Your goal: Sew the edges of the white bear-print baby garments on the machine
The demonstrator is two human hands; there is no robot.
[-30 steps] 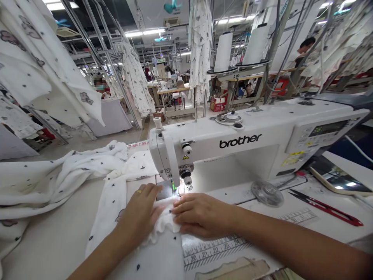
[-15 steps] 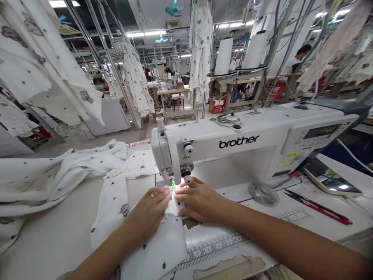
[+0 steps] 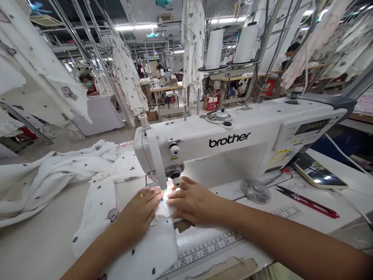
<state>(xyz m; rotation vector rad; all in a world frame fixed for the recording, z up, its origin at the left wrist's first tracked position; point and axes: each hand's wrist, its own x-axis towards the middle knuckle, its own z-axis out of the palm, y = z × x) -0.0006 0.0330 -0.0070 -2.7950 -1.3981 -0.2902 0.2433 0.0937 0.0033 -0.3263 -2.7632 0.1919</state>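
Observation:
White fabric (image 3: 145, 249) printed with small dark motifs lies under the presser area of a white sewing machine (image 3: 201, 140) marked "brother". My left hand (image 3: 145, 206), with a ring on one finger, rests flat on the cloth just left of the needle area. Opposite it, my right hand (image 3: 195, 200) presses the same cloth from the right, fingers stretched and slightly apart. A lamp lights the spot between my fingertips, where a small green part partly shows. The needle itself is hard to make out behind the machine head and glare.
Bunched printed fabric (image 3: 67, 167) spreads over the table's left side. Right of my forearm lie a clear round bobbin case (image 3: 255, 191), red-handled thread snips (image 3: 309, 202) and a phone (image 3: 319, 171). Printed ruler markings (image 3: 210, 251) run along the front. Thread cones (image 3: 215, 48) stand behind.
The view has turned slightly right, so the machine and table sit further left in the picture. Both hands stay on the fabric by the needle area; less of the green part shows.

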